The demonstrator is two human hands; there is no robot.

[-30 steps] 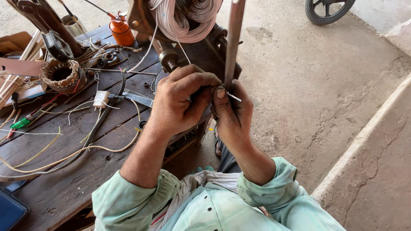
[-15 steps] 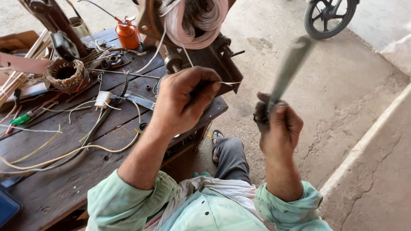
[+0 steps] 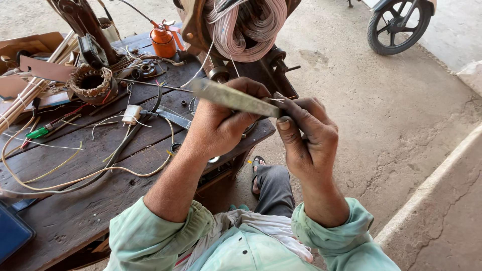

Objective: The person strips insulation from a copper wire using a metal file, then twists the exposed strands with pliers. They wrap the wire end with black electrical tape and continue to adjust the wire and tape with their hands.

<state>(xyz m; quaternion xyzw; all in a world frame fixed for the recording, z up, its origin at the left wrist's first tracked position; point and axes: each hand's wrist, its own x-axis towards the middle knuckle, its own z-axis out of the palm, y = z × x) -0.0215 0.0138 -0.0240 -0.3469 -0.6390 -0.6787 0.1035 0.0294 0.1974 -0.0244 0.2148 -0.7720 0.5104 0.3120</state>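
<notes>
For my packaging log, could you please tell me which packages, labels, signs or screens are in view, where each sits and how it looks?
Cardboard box: far left end of the wooden workbench, brown, open, partly out of frame.
Blue flat case: bottom-left corner of the bench, dark blue, mostly cut off; its kind cannot be told.
No signs, screens or readable labels are in view.

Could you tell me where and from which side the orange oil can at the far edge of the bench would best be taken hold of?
Probably around the round body of the orange oil can, coming from the near right. It stands upright on the wooden bench; its thin spout slants away up-left, and its lever sits on the right near the top, so the lower body looks like the plainest, broadest part. A winding machine crowds its right.
</notes>
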